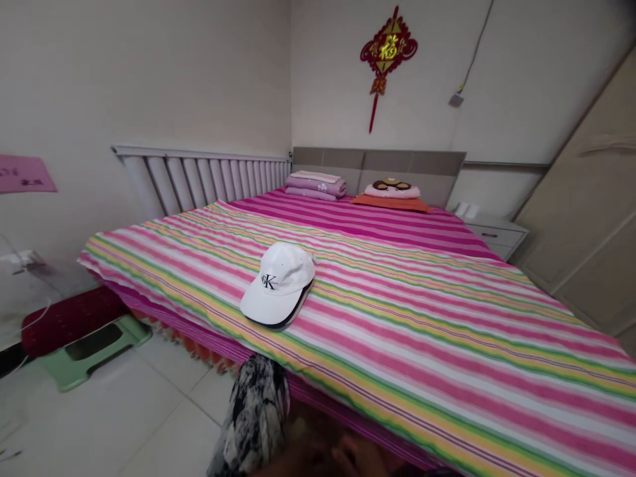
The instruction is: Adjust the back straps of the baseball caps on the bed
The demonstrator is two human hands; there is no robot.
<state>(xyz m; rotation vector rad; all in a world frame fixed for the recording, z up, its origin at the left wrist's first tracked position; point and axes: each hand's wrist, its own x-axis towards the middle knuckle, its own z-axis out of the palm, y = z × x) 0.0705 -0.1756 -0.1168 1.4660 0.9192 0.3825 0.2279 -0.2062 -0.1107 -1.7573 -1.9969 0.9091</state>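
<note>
A white baseball cap [285,271] with black letters on its front lies on the striped bedspread [397,318], near the bed's front edge. Its brim points toward the lower left. Low at the bottom edge, in dark shadow, are my left hand [305,457] and my right hand [360,456], close together beside the bed and apart from the cap. Their fingers are dim and partly cut off by the frame, so I cannot make out whether they hold anything.
Folded purple bedding [315,187] and a pink bear-faced item [392,190] sit by the headboard [412,169]. A green plastic stool [74,371] lies on the tiled floor at left. Black-and-white patterned fabric [253,411] shows at the bed's edge. A nightstand [497,235] stands at right.
</note>
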